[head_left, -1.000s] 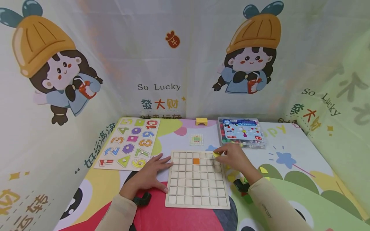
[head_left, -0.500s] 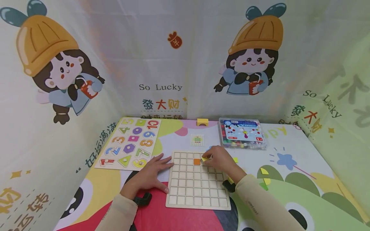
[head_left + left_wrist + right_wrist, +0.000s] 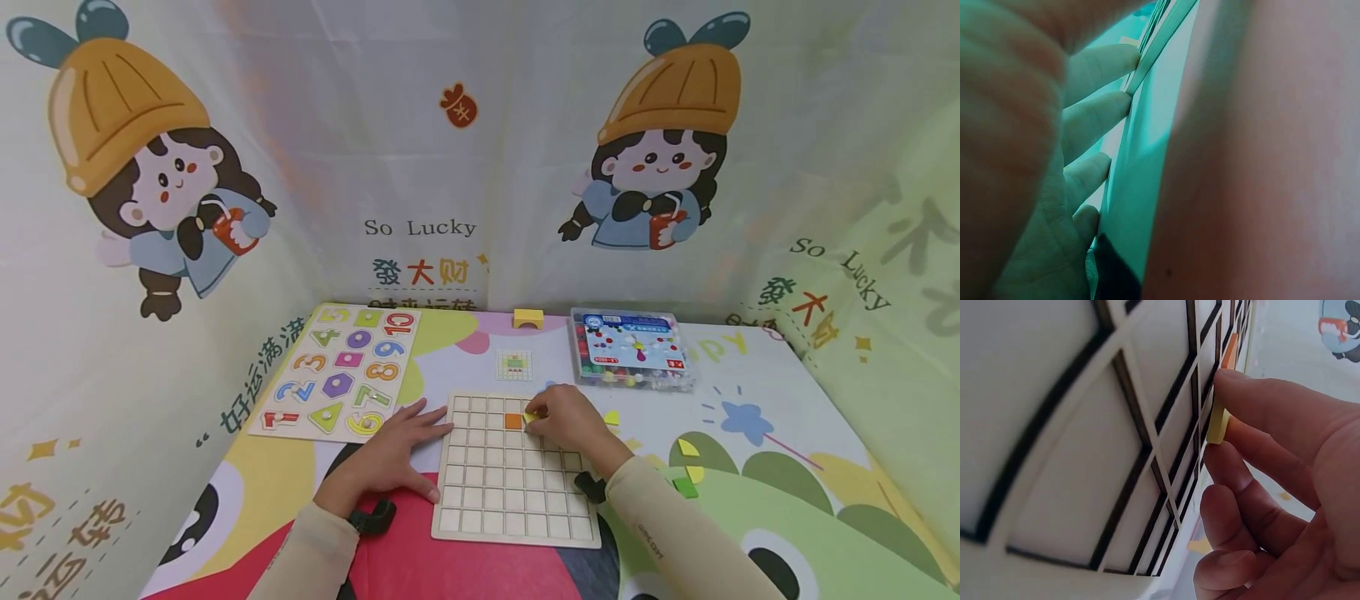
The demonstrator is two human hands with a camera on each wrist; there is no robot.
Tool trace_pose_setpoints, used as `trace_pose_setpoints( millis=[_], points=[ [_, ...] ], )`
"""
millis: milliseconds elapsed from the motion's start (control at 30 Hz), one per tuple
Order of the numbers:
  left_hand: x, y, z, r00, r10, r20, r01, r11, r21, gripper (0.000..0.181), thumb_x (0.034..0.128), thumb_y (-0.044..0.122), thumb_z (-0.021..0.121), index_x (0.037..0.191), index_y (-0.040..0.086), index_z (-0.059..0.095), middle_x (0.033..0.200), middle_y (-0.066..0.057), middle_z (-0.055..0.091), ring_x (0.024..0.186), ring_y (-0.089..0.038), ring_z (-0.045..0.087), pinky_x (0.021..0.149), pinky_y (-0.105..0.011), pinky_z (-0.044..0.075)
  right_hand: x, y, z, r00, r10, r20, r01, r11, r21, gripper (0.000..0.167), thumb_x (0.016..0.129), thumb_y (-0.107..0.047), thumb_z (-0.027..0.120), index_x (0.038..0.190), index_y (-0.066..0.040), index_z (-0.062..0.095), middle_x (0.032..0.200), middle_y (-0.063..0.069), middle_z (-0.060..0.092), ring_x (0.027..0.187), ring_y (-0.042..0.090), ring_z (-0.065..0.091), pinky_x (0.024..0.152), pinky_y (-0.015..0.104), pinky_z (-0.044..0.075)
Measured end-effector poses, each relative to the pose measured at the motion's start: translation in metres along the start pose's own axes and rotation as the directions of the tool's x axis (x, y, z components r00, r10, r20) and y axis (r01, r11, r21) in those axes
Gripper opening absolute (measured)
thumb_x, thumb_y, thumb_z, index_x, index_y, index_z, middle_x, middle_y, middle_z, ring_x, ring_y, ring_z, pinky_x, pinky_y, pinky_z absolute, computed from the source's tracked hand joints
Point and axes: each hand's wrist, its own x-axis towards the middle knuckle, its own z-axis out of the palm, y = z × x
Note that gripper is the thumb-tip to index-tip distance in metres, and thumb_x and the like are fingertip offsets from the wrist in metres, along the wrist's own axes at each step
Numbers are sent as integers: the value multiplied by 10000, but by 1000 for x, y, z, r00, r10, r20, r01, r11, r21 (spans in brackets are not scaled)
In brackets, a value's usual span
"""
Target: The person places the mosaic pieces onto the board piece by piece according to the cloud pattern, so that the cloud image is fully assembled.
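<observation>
A wooden grid board (image 3: 493, 476) lies on the patterned cloth, with one orange square (image 3: 513, 422) in its second row. The right hand (image 3: 573, 424) pinches a yellow piece (image 3: 529, 417) at the cell just right of that square. In the right wrist view, thumb and fingers of the right hand (image 3: 1272, 462) hold the yellow piece (image 3: 1217, 422) tilted against the grid, beside the orange square (image 3: 1230, 351). With fingers spread, the left hand (image 3: 390, 454) touches the board's left edge; the left wrist view shows the left hand's (image 3: 1094, 119) fingertips against that edge.
A number and shape puzzle (image 3: 335, 372) lies at the left. Behind the board are a small pattern card (image 3: 514, 365), a yellow block (image 3: 528, 318) and a clear box of beads (image 3: 632, 350). Yellow pieces (image 3: 688, 448) and a green piece (image 3: 686, 487) lie at the right.
The right hand has moved left over the board with the yellow piece, from the top right corner to beside the orange square. The left hand keeps its place on the board's edge.
</observation>
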Motion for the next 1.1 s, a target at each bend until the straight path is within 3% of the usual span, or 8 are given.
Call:
trace_pose_setpoints(
  millis=[633, 1100],
  points=[
    [-1, 2, -3, 1000, 3, 0, -3, 1000, -7, 1020, 669, 581, 950, 1552, 249, 562, 1718, -3, 385, 1645, -399, 154, 1270, -695, 239, -1, 1, 4, 999, -28, -35, 29, 999, 13, 168, 847, -213, 908, 961, -117, 829, 878, -45, 715, 828, 94, 596, 793, 324, 574],
    [-1, 2, -3, 1000, 1, 4, -1, 1000, -10, 1020, 673, 579, 948, 1555, 251, 557, 1718, -4, 386, 1644, -400, 152, 1271, -697, 236, -1, 1, 7, 999, -33, -23, 33, 999, -4, 195, 845, -198, 907, 1003, -102, 846, 904, -37, 741, 850, 96, 599, 806, 312, 585]
  ],
)
